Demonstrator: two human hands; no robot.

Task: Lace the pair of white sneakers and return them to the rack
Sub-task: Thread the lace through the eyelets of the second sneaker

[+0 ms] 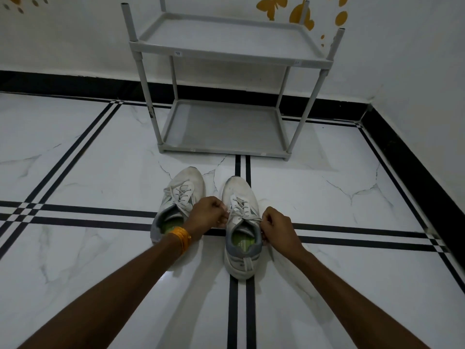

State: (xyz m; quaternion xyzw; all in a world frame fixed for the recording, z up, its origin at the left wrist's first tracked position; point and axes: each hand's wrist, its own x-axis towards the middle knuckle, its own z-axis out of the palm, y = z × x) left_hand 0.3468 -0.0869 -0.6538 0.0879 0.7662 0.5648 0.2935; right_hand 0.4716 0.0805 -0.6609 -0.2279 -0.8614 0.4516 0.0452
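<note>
Two white sneakers stand side by side on the floor, toes pointing away from me. The left sneaker (176,195) has its laces crossed over the tongue; my left wrist hides part of its opening. The right sneaker (240,197) sits between my hands. My left hand (210,212) pinches a lace end at the shoe's left side. My right hand (278,226) pinches the other lace end at its right side. The lace (247,217) runs taut across the top eyelets. A grey two-shelf rack (226,50) stands behind the shoes, both shelves bare.
The rack stands against a white wall with yellow butterfly stickers (273,5) and a black skirting (75,81). A second wall closes the right side. The floor is white marble tile (88,172) with black stripes.
</note>
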